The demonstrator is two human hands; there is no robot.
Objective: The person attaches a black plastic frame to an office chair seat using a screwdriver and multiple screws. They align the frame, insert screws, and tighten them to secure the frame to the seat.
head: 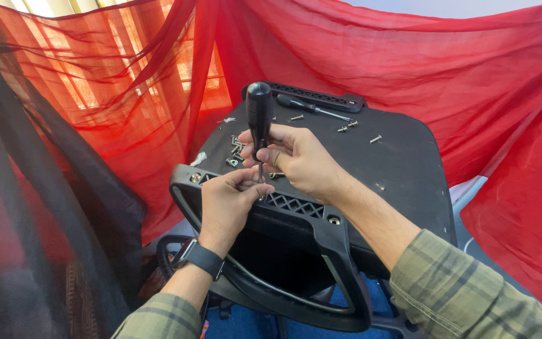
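Our left hand [226,207] pinches the screwdriver [259,119] tip on the armrest [296,216] | right hand [296,157] closed round its shaft | loose screws [352,129] behind.

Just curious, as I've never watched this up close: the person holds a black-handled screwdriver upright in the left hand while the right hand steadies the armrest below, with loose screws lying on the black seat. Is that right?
Not quite: the hands are swapped. In the head view the right hand grips the black-handled screwdriver upright, and the left hand steadies the armrest below. Loose screws do lie on the black seat.
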